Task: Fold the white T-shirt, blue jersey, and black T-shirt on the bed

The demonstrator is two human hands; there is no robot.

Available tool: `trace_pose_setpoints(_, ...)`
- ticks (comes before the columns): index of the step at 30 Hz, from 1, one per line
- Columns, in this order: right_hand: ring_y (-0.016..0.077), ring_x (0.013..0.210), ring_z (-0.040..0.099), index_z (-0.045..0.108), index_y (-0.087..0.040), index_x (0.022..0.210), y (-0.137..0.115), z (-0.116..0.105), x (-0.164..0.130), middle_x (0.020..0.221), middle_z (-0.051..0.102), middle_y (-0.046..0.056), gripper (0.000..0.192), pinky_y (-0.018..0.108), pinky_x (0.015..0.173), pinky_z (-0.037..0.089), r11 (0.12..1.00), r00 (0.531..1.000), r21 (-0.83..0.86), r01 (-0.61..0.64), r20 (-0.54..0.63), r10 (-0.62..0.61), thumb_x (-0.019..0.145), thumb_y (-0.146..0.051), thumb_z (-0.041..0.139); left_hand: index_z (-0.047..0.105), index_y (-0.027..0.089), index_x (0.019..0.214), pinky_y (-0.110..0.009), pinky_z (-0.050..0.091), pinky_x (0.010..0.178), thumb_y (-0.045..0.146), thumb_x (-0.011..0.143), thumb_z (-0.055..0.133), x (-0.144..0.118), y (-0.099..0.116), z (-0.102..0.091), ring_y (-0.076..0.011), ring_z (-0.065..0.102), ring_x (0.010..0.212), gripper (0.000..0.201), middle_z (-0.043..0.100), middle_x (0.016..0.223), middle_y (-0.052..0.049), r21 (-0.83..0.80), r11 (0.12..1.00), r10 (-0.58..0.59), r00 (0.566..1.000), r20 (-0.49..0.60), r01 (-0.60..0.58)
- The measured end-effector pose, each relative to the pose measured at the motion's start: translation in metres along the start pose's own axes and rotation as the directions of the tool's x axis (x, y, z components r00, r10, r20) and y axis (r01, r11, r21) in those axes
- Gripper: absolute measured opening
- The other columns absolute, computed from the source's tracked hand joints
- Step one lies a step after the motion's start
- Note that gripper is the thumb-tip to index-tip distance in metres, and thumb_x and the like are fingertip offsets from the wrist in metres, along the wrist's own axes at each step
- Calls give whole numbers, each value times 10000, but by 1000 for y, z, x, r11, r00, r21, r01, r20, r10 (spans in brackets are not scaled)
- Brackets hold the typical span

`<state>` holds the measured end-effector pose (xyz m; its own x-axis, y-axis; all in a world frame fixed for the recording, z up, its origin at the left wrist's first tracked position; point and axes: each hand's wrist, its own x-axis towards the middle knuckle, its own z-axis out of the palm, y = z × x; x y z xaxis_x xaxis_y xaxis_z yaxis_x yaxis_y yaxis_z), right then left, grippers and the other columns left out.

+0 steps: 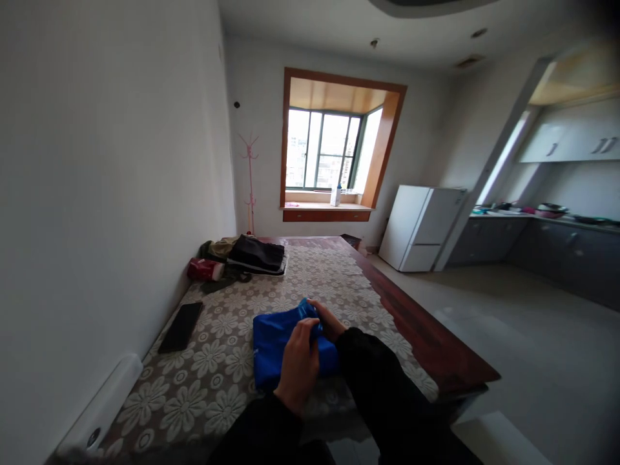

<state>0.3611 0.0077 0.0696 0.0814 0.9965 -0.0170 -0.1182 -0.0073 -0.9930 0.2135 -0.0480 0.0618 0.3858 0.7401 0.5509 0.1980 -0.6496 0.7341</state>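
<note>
A folded blue garment (271,336) lies near the front of the patterned tablecloth, with small white lettering at its left edge. My left hand (299,358) is over its middle, fingers bent and pinching a raised part of the blue fabric. Just beyond, my right hand (328,320) has its fingers closed on the garment's far upper edge, which stands up a little between the two hands. My forearms, in black sleeves, cover the near right part of the garment.
On the table's left lie a dark phone (180,327), a red packet (205,269) and a pile of dark clothes (256,253). A white wall runs close along the left. The tablecloth (334,274) stops short of the table's red-brown right edge (426,336). A fridge (421,226) stands beyond.
</note>
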Motion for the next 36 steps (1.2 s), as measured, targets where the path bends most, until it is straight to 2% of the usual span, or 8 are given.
trace_pose_setpoints(6, 221, 900, 670, 576, -240, 1359, 26, -51, -34, 1024, 701, 28, 721, 381, 861, 545, 957, 996, -287, 30, -68, -52, 662, -297, 753, 521, 228, 1333, -414, 504, 1054, 44, 826, 492, -24, -13, 39, -218, 621, 1188, 540, 636, 1306, -97, -43, 995, -79, 985, 151, 86)
trace_pose_setpoints(13, 286, 1110, 658, 681, -239, 1254, 43, -81, -36, 1199, 715, 67, 533, 472, 1038, 473, 795, 965, -549, 259, 116, -234, 728, -202, 609, 587, 248, 1320, -481, 389, 1163, 223, 912, 510, -35, -31, -20, -258, 527, 1335, 416, 618, 1380, -92, 252, 961, -153, 979, 136, 116)
trace_pose_setpoints(18, 244, 1217, 611, 635, -233, 1318, 53, -81, -42, 1270, 682, 74, 571, 422, 1099, 433, 575, 954, -782, 240, 81, -288, 775, -120, 501, 567, 234, 1404, -593, 223, 1225, 260, 951, 435, -45, -65, -44, -324, 293, 1507, 473, 476, 1561, -85, 572, 800, -281, 955, 91, 181)
trace_pose_setpoints(22, 224, 1269, 571, 467, -243, 1484, 66, -80, -53, 1406, 596, 79, 676, 384, 1085, 439, 375, 947, -916, 142, 15, -322, 818, -130, 477, 455, 236, 1510, -592, 222, 1217, 326, 982, 393, -58, -77, -46, -340, 254, 1523, 539, 350, 1635, -116, 708, 682, -315, 947, 57, 184)
trace_pose_setpoints(26, 355, 1263, 549, 496, -181, 1464, 78, -79, -65, 1352, 626, 165, 616, 514, 1060, 422, 234, 924, -968, -86, -165, -344, 860, -289, 558, 425, 221, 1529, -590, 226, 1212, 335, 988, 377, -63, -75, -45, -345, 263, 1520, 556, 354, 1625, -154, 758, 626, -315, 948, 33, 182)
trace_pose_setpoints(28, 364, 1277, 536, 579, -200, 1369, 80, -76, -67, 1328, 642, 159, 529, 530, 1079, 398, 279, 930, -958, -74, -168, -328, 849, -292, 558, 420, 214, 1532, -590, 234, 1208, 342, 991, 367, -62, -74, -45, -350, 281, 1513, 559, 355, 1619, -175, 761, 625, -316, 948, 40, 176)
trace_pose_setpoints(34, 229, 1198, 616, 480, -249, 1375, 75, -64, -58, 1287, 652, 70, 694, 408, 989, 508, 723, 953, -668, 175, -70, -295, 688, -157, 460, 421, 175, 1530, -560, 228, 1222, 353, 986, 357, -60, -73, -46, -326, 305, 1507, 576, 373, 1609, -175, 765, 615, -341, 939, 37, 194)
trace_pose_setpoints(36, 241, 1163, 634, 445, -242, 1400, 75, -67, -57, 1275, 648, 91, 688, 398, 908, 548, 759, 945, -632, 156, -129, -302, 714, -191, 462, 429, 163, 1524, -555, 228, 1225, 353, 983, 359, -60, -74, -46, -321, 305, 1508, 578, 380, 1605, -175, 761, 620, -339, 940, 38, 193)
